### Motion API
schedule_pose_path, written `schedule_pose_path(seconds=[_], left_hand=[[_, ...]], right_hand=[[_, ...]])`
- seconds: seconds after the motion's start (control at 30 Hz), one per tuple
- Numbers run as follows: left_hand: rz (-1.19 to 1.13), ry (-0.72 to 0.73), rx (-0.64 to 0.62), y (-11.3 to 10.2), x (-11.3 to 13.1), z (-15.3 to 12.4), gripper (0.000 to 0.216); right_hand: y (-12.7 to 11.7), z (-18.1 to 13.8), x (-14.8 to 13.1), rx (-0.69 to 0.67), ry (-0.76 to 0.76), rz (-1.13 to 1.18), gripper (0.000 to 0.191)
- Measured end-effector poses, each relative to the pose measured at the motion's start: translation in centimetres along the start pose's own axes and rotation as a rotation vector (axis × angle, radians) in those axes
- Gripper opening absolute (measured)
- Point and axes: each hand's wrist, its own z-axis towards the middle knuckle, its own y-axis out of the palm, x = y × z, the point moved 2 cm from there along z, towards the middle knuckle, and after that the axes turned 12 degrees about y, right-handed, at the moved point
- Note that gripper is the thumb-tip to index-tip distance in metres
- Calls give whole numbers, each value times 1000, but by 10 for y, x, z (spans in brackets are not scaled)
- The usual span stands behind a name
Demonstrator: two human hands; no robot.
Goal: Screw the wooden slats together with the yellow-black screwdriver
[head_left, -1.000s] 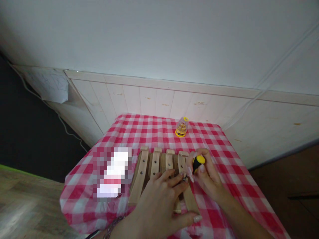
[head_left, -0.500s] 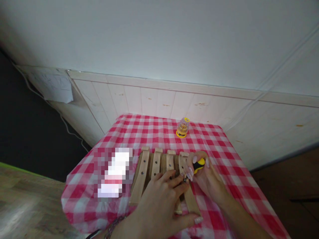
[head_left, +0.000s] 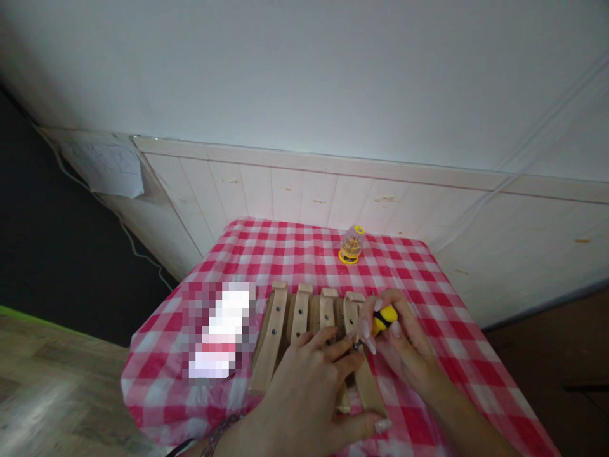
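A slatted wooden rack (head_left: 280, 324) lies flat on a red-and-white checked tablecloth (head_left: 295, 254). My left hand (head_left: 314, 393) lies spread over its near right part, fingers flat on the slats, thumb at the outer slat. My right hand (head_left: 394, 343) is closed around a small screwdriver with a yellow and black handle (head_left: 384, 317). Its tip points down at the rightmost slat, just beside my left fingertips.
A small clear container with a yellow base (head_left: 351, 244) stands near the table's far edge. A blurred white and red object (head_left: 219, 336) lies left of the rack. White panelled wall behind; wooden floor (head_left: 42, 387) at left, dark floor at right.
My right fingers have shifted their grip on the screwdriver handle, which has turned slightly. My left hand stays flat on the rack. The view has drifted a little.
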Motion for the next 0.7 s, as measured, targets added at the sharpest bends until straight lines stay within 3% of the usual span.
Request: schedule_pose_path(seconds=[0.13,0.23,0.4,0.7], left_hand=[[2,10,24,3,-2,-2,60],[2,12,33,4,-3,-3,61],[-2,1,31,4,-3,-2,59],[-5,-4,7,2,-2,-1,62]], right_hand=[[2,3,1,75,14,62,15],[1,5,3,120,75,137,27],[-4,7,6,83,149,187,31],[-5,8,-3,44,22,-27,24]])
